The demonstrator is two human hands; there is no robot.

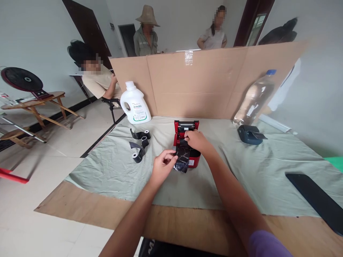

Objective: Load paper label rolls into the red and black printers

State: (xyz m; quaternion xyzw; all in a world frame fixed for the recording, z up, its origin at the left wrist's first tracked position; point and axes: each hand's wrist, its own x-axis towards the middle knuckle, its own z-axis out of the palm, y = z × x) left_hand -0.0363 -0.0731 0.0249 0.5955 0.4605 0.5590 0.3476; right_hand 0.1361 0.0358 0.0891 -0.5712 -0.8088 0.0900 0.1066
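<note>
A small red-and-black printer [195,161] stands on the cloth with its lid raised at the back. A dark strip of paper [183,157] with pale markings comes out over its front and hangs down. My left hand [164,162] pinches the left edge of this strip between thumb and finger. Over the open printer, my right hand [197,140] has its fingers closed near the upper end of the strip; what lies between those fingertips is hidden. Left of the printer lie several small rolls of black paper [145,142] with white cores, their ends partly unwound.
A white detergent jug [136,105] and a large clear bottle [254,100] stand before a cardboard screen [190,85]. A dark blue device [248,135] sits to the right, and a black phone-like slab [316,200] at the right edge. Several people are beyond the screen.
</note>
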